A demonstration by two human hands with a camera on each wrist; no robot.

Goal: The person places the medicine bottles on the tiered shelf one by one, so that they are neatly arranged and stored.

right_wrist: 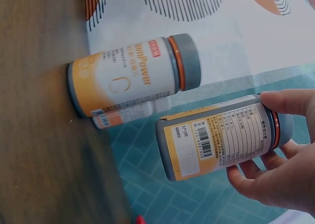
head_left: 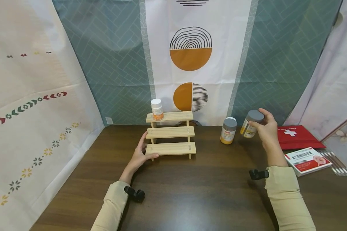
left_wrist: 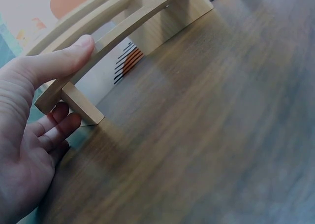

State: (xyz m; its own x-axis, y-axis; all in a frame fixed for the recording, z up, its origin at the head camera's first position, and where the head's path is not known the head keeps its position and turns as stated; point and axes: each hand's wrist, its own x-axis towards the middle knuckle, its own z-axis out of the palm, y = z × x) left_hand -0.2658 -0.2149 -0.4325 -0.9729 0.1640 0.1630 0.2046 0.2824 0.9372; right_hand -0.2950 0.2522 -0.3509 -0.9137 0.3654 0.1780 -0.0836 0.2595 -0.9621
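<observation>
My right hand (head_left: 268, 128) grips a grey-capped pill bottle (head_left: 251, 124) near its cap, tilted and lifted off the table. In the right wrist view its barcode label (right_wrist: 211, 140) faces the camera. Just left of it another grey-capped bottle (head_left: 228, 131) stands on the table, partly covering a white-capped one behind. With thumb on top and fingers beneath, my left hand (head_left: 138, 155) holds the left end of the lowest step of a three-tier wooden rack (head_left: 171, 148). On the rack's top step, at the left, stands a small white bottle (head_left: 157, 109) with an orange-banded label.
Right of my right hand lie a red first-aid pouch (head_left: 299, 137), a red-and-white medicine box (head_left: 307, 160) and several cotton swabs (head_left: 336, 163). Patterned cloths (head_left: 118, 64) hang behind and beside the brown table (head_left: 191, 189).
</observation>
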